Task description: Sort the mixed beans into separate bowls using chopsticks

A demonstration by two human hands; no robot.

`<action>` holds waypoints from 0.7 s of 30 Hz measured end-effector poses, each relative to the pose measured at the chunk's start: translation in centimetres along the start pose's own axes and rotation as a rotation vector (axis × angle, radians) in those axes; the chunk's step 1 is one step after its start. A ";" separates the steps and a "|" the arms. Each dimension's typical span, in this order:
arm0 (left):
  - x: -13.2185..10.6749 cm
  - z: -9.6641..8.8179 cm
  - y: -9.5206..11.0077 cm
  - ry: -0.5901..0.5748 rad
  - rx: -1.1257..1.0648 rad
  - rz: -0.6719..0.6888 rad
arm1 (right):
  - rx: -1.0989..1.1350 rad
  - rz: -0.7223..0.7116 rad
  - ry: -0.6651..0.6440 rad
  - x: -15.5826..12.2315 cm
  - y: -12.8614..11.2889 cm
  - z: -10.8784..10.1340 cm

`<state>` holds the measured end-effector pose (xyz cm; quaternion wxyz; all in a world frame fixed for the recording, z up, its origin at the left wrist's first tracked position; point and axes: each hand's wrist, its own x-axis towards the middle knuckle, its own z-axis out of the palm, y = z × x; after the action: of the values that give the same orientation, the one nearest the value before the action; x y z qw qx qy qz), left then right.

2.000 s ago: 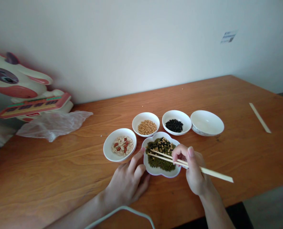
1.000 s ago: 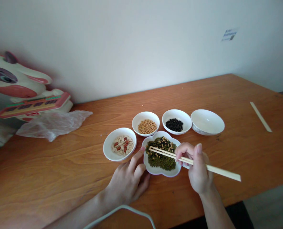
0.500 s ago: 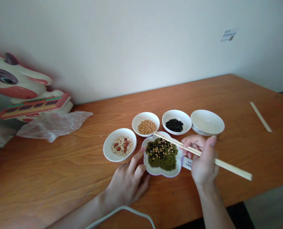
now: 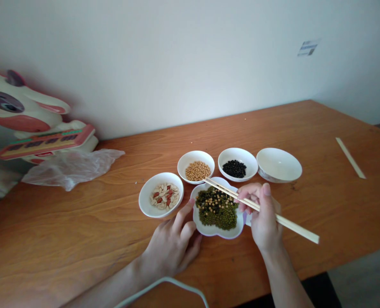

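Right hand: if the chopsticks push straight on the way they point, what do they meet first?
Probably the soybean bowl: the tips of the chopsticks hover by its near rim, past the mixed-bean dish; height is unclear.

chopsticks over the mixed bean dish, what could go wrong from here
1. The chopsticks have their tips at the far rim of the flower-shaped dish; a small round bean could slip there and roll onto the table.
2. The left hand only touches the dish's edge with its fingertips, so a hard poke from the right hand might shove it into the soybean bowl.
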<state>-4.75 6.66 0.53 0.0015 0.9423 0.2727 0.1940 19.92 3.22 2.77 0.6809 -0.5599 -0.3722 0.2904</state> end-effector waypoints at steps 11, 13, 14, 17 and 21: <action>0.0 -0.1 0.0 -0.009 -0.008 -0.013 | -0.033 0.086 0.062 -1.2 0.4 -1.6; 0.0 0.0 0.1 -0.012 -0.001 -0.012 | -0.097 0.048 0.018 -1.3 0.7 -1.7; 0.0 0.0 0.1 -0.011 -0.001 -0.009 | -0.130 0.023 -0.006 -1.4 0.8 -1.7; -0.1 0.0 0.0 -0.012 -0.002 -0.008 | -0.234 -0.045 -0.071 -1.5 0.5 -1.7; 0.0 0.0 0.0 -0.022 0.003 -0.007 | -0.306 -0.084 -0.090 -1.5 -0.1 -1.4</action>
<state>-4.78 6.64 0.56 0.0041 0.9435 0.2763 0.1830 20.30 1.22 2.47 0.5819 -0.6273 -0.4654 0.2264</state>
